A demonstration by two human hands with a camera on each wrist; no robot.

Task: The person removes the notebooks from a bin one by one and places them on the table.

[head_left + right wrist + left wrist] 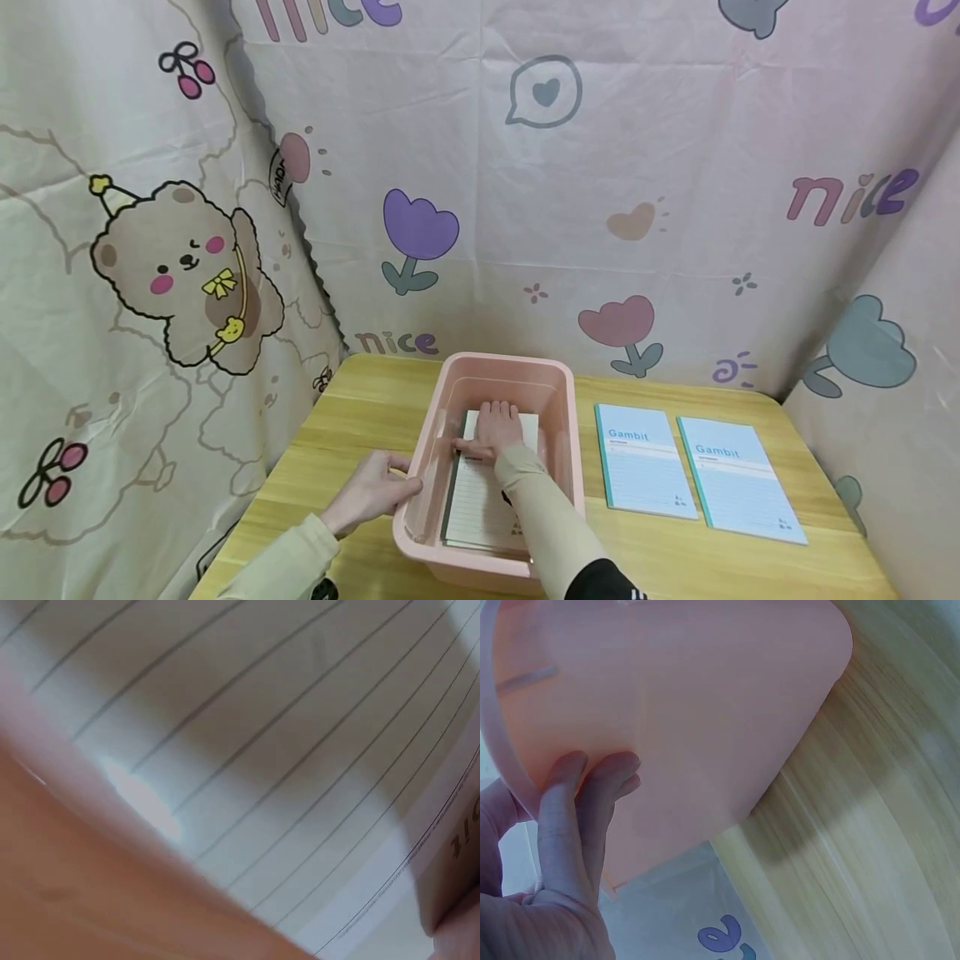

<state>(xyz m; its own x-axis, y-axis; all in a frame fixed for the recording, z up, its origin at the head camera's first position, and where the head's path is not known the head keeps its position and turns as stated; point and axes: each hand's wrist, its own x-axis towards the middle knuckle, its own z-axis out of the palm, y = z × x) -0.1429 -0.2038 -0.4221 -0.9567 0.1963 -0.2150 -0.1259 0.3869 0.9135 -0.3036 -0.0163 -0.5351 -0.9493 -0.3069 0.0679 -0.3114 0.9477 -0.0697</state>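
A pink plastic bin (487,568) stands on the table in the head view. My left hand (372,490) grips its left rim; in the left wrist view the fingers (559,840) lie along the outer wall (712,727), with the thumb at the rim. Inside the bin lies a notebook (480,512) with a lined, pale cover. My right hand (498,431) reaches in and rests on its upper part, fingers pointing to the far end and thumb out to the left. Close up, the right wrist view shows the cover's ruled lines (262,750).
To the right of the bin, two light-blue Gambit notebooks, one nearer (647,462) and one farther right (742,482), lie flat side by side. The wooden table (382,396) meets a patterned cloth (487,167) at the back, and similar cloth hangs at both sides.
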